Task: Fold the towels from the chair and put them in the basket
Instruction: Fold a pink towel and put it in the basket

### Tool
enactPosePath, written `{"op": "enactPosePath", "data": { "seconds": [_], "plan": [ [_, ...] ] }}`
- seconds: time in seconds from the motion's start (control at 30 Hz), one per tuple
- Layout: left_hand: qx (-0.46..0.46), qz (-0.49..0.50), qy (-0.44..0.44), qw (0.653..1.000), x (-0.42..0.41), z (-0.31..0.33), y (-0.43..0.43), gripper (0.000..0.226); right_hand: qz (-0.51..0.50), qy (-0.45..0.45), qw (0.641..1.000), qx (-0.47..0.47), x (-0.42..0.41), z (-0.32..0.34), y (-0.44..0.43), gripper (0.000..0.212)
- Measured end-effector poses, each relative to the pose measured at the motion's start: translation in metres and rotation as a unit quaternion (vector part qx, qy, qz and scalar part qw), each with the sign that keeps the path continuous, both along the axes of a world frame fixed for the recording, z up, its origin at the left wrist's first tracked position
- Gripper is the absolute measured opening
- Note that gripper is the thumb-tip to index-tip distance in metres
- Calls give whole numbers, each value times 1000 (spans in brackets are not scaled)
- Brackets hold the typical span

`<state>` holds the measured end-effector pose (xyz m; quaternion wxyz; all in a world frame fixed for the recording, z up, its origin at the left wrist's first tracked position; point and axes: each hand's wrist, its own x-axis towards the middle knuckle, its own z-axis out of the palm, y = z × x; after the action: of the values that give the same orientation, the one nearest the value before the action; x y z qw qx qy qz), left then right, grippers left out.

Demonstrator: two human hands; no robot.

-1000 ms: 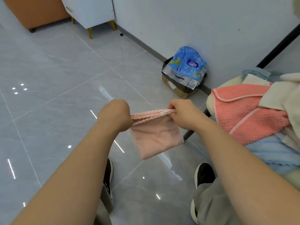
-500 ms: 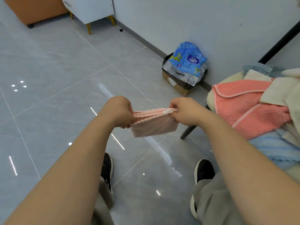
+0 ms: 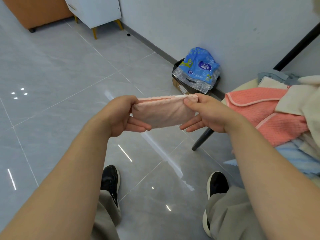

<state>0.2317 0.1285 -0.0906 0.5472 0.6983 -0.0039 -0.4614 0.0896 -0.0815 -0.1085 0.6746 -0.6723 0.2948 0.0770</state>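
Note:
A small pale pink towel (image 3: 164,112), folded into a short band, is held in the air above the floor between both hands. My left hand (image 3: 119,115) pinches its left end, with the lower fingers stretched out under the cloth. My right hand (image 3: 206,113) pinches the right top corner with the thumb, its other fingers straight beneath. On the chair (image 3: 202,139) at the right lie more towels: a coral one (image 3: 265,111), cream ones (image 3: 301,101) and a light blue one (image 3: 294,158). No basket is in view.
A cardboard box with a blue plastic pack (image 3: 199,70) stands against the wall. A white cabinet (image 3: 95,11) and an orange piece of furniture (image 3: 34,13) are at the far left. My two black shoes (image 3: 110,181) stand on the glossy grey tiles.
The hanging lower half of the pink towel has been brought up, so it is now a short folded band. Both hands turned palm-up with fingers stretched under it.

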Motion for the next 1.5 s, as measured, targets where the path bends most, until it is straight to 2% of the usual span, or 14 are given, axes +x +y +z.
{"op": "enactPosePath", "data": {
  "seconds": [0.13,0.23,0.3,0.43,0.53,0.7,0.93,1.07,1.13,1.23,1.4,1.5],
  "plan": [
    [-28,2,26,999,1,0,-2,41,-9,1,1000,27,4,-2,1,38],
    [-46,-16,17,999,6,-5,1,65,-12,7,1000,21,5,-6,2,40],
    [-49,-69,-15,996,5,-6,3,53,-9,-7,999,32,4,-6,0,43],
    [-19,3,3,1000,8,-14,4,32,36,-30,999,15,-1,-6,-6,34],
    [2,-15,-14,1000,5,-14,2,25,21,-36,999,7,0,-6,-3,24],
    [3,-11,14,1000,0,-7,-1,28,13,-23,999,41,4,-6,-1,30],
    [-22,52,13,998,2,-15,-6,26,-44,-56,997,11,10,-15,-2,28],
    [-45,135,-28,989,5,-22,-10,42,-101,-105,989,13,15,-15,-1,21],
    [-65,173,-51,981,4,-23,-12,41,-130,-123,983,27,16,-14,0,23],
    [-92,179,-75,977,1,-20,-13,34,-151,-134,979,26,18,-14,0,29],
    [-84,165,-106,977,1,-20,-13,28,-170,-151,974,-10,20,-17,-1,28],
    [-98,147,-72,982,2,-18,-11,30,-168,-178,965,-90,20,-19,-2,33]
  ]
}}
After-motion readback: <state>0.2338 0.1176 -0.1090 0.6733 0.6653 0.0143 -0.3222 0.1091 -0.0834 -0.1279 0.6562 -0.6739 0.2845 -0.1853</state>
